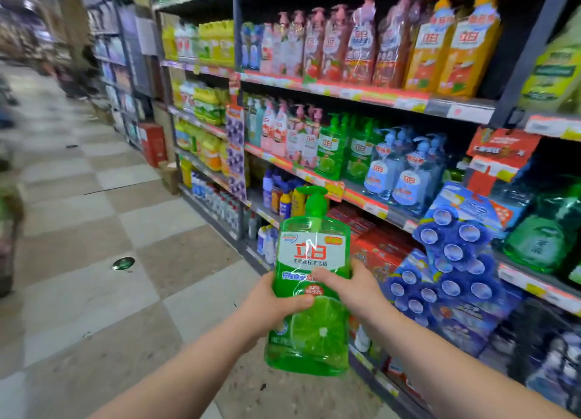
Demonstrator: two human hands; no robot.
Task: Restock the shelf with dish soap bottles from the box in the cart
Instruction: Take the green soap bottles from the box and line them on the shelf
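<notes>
Both hands grip one green dish soap bottle point(311, 280) upright in the near aisle: left hand point(270, 302) on its left side, right hand point(352, 288) on its right. The carry is underway; next it likely joins the matching green bottles point(344, 145) on the far middle shelf point(361, 198).

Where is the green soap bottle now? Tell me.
The green soap bottle is low centre in the head view, gripped by the left hand and right hand, before the shelves.

Green lime-print bottle point(309, 280); beige-grey checkered floor point(103, 204)
</notes>
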